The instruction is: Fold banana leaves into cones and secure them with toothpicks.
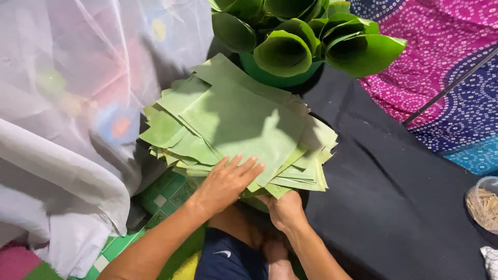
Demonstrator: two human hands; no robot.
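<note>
A stack of cut banana leaves (244,129) lies centre. The left hand (228,181) presses flat, fingers open; the right hand (284,210) grips its near edge underneath. Next likely: lifting one sheet cleanly.

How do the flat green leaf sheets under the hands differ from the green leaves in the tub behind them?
The leaf sheets lie flat in a loose, fanned stack; the rolled leaves are curled into cones that stand in a green tub. The sheets look pale and matte, the rolled leaves darker and glossy. The left hand rests on the sheets and the right hand grips their near edge; no hand touches the rolled leaves. Both are green leaf pieces.
</note>
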